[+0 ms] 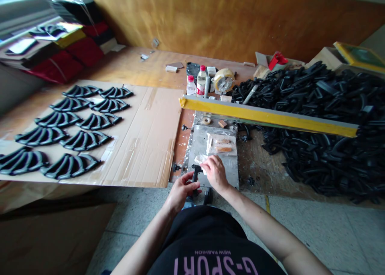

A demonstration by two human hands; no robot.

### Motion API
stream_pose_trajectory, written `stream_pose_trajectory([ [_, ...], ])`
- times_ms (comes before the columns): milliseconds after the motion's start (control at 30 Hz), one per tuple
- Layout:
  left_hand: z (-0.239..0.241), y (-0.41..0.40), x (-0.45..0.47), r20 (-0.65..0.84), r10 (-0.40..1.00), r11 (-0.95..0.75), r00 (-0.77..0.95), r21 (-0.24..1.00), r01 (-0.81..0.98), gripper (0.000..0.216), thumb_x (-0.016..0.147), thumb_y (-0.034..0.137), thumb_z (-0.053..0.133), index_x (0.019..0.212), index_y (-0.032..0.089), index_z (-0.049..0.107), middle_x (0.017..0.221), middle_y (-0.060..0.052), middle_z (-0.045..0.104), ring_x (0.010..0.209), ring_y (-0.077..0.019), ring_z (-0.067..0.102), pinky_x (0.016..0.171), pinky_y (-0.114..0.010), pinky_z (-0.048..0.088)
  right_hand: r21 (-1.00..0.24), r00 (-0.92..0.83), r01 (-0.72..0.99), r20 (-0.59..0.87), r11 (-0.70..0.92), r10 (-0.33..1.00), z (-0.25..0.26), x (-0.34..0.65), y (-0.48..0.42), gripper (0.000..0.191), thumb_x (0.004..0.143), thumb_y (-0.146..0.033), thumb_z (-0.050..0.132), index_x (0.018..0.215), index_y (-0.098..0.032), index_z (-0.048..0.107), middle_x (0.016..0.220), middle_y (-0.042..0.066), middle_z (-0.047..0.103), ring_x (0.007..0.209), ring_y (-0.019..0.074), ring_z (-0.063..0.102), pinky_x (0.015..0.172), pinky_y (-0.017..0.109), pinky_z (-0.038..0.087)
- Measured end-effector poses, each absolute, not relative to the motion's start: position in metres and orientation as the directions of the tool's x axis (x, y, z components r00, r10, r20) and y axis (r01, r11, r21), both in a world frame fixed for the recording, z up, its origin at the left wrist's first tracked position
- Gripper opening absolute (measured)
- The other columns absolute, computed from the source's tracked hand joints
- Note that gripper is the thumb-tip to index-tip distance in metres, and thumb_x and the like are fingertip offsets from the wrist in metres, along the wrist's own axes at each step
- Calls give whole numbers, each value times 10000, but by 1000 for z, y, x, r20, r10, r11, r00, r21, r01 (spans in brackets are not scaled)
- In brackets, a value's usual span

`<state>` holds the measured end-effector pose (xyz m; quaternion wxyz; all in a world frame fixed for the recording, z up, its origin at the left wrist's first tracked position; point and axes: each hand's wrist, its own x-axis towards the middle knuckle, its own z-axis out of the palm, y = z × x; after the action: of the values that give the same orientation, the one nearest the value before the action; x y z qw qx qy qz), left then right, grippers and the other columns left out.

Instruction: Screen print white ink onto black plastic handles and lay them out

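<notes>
My left hand [179, 190] pinches a small black plastic part [196, 172] at the near edge of a metal plate [210, 146] on the table. Pressed against that part is a crumpled white cloth [201, 160], which my right hand [215, 172] grips with closed fingers. Both hands meet over the plate's front edge, close to my body.
A yellow-edged frame [267, 115] is raised over the plate. A big heap of black plastic parts [325, 122] fills the right side. Curved black pieces [72, 134] lie in rows on cardboard [144, 142] at left. Two bottles [197, 83] and a tape roll [224, 80] stand behind.
</notes>
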<state>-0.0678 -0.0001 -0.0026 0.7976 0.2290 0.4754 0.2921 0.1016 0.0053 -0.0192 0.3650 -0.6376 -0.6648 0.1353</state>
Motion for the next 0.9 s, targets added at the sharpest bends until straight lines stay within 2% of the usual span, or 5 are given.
stream_pose_trajectory([
  [167, 2, 5, -71, -613, 718, 694, 329, 668, -270, 552, 548, 241, 891, 1051, 166, 676, 865, -37, 696, 704, -143, 645, 712, -357, 594, -718, 220, 691, 319, 83, 922, -11, 113, 8, 196, 921, -236, 571, 726, -226, 554, 761, 22, 543, 782, 199, 537, 732, 325, 441],
  [433, 9, 7, -73, -580, 753, 656, 310, 693, -298, 543, 562, 242, 880, 1053, 175, 659, 908, -24, 685, 723, -139, 637, 736, -373, 594, -643, 103, 748, 355, 163, 929, -5, 98, 21, 185, 910, -229, 590, 728, -228, 563, 783, 33, 569, 812, 209, 533, 764, 334, 436],
  [600, 6, 9, -77, -557, 776, 629, 294, 712, -311, 531, 561, 251, 874, 1031, 180, 638, 927, -19, 673, 771, -155, 648, 755, -370, 584, -746, 221, 652, 359, 136, 907, 6, 94, 23, 177, 915, -238, 582, 740, -225, 557, 778, 21, 556, 767, 185, 545, 717, 307, 443],
  [767, 4, 8, -72, -478, 825, 548, 302, 807, -221, 508, 629, 292, 835, 1059, 192, 583, 888, 0, 652, 709, -120, 613, 685, -285, 551, -651, 73, 728, 387, 216, 919, 13, 61, 31, 192, 939, -264, 546, 751, -231, 569, 792, 44, 580, 810, 211, 536, 758, 339, 445],
  [900, 4, 10, -75, -388, 896, 431, 216, 878, -211, 490, 654, 260, 822, 1028, 230, 506, 899, 21, 621, 779, -120, 605, 735, -272, 542, -648, 160, 754, 335, 104, 929, -9, 83, 32, 205, 939, -252, 524, 737, -231, 551, 780, 33, 570, 790, 195, 533, 730, 313, 433],
])
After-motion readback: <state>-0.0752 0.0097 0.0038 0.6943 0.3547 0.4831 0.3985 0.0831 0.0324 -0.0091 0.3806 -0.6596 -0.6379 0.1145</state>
